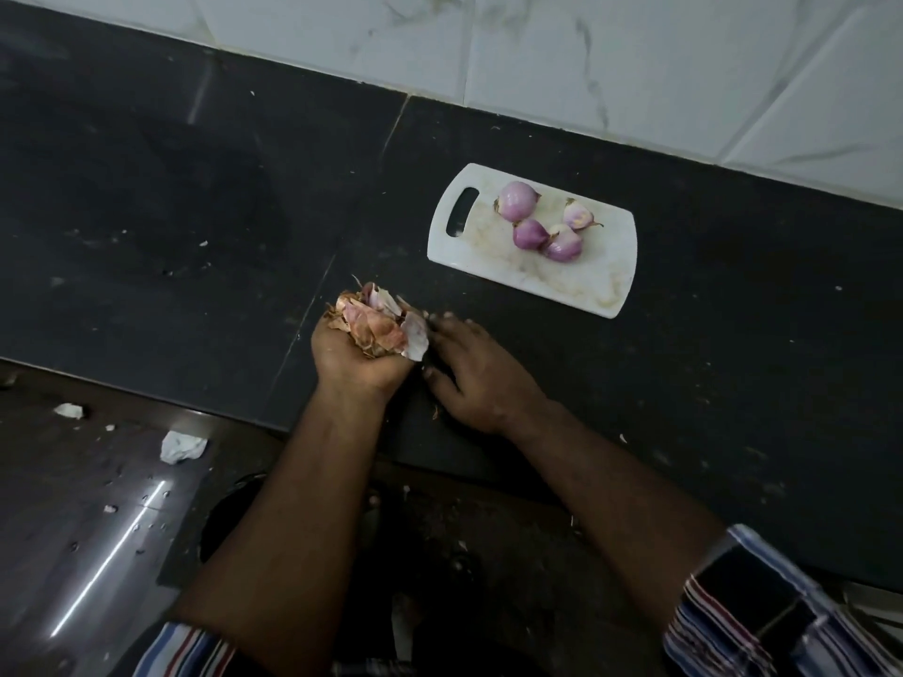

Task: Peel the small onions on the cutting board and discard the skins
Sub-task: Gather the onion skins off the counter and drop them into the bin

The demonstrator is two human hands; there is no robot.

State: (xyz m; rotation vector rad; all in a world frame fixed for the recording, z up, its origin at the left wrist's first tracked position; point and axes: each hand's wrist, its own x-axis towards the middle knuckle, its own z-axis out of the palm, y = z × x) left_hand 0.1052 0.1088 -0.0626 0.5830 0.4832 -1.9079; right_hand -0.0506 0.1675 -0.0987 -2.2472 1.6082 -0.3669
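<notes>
Left hand [359, 356]: fist clamped on skins [374, 324]. Right hand [469, 373]: fingers flat on counter [195, 237] (blurred). Onions [542, 222]: peeled, purple, on board [488, 266].

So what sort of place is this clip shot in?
Most likely a home kitchen: a dark stone countertop against a white tiled wall, a white cutting board holding peeled small onions, and onion skins bunched in the left hand.

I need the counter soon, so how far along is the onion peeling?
Peeling looks done: four small onions lie bare and purple on the cutting board. In hand: the left hand grips a bunch of skins, while the right hand rests flat beside it on the counter, seemingly gathering scraps. Left: binning the skins; small bits also lie on the floor.
</notes>
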